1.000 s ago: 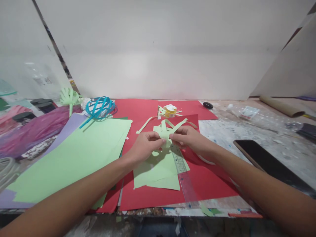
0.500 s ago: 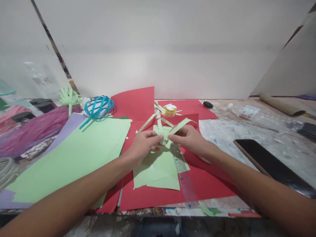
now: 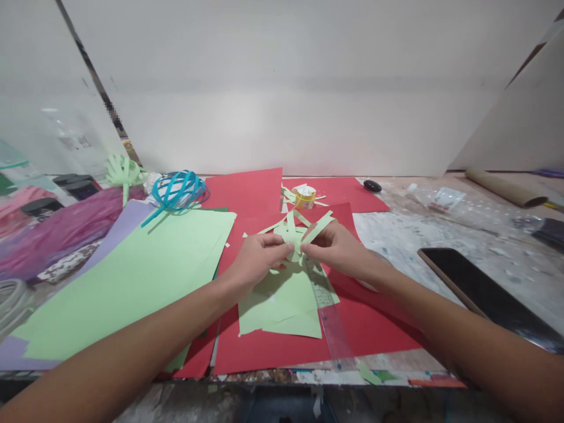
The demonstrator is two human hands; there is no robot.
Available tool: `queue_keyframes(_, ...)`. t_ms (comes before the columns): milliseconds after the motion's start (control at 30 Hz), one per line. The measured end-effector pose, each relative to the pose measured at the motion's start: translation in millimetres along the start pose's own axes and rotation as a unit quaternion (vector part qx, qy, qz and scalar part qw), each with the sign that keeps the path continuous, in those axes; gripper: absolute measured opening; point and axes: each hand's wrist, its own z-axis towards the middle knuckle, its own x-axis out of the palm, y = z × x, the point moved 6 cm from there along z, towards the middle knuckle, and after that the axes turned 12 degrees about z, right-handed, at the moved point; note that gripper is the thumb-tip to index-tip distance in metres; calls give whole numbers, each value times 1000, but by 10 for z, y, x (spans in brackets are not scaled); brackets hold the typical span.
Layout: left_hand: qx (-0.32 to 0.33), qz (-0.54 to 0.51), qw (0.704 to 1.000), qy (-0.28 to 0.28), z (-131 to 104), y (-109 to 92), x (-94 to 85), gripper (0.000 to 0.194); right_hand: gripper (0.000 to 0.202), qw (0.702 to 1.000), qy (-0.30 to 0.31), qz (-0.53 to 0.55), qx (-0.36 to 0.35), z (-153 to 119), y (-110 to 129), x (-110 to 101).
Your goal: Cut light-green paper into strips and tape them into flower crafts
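Between my two hands is a pale green paper piece (image 3: 294, 236) with several long strips fanning out from its middle. My left hand (image 3: 263, 257) pinches its left side between thumb and fingers. On the other side, my right hand (image 3: 331, 245) pinches the piece close to one of the strips, thumb toward me. Below the hands lies a light green paper sheet (image 3: 282, 305), and a clear ruler (image 3: 332, 329) rests partly over its right edge. Both lie on red paper (image 3: 374, 326).
Light green sheets (image 3: 145, 276) lie at left, beside a blue strip ball (image 3: 178, 191) and a green paper flower (image 3: 124, 170). Behind the hands sits a yellow tape roll (image 3: 304, 197). At right are a phone (image 3: 484, 294), a plastic bottle (image 3: 476, 211) and a cardboard tube (image 3: 504, 187).
The green strips have shifted: the left one lies lower and the right one is drawn in nearer my right hand. The red sheet's raised back corner has sunk. Both hands stay nearly in place.
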Motion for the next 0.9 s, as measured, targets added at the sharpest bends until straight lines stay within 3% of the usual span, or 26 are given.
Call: queue_keyframes(900, 13, 70, 997, 11, -44, -54, 9, 21, 11, 998, 61, 3, 19, -38, -1, 86)
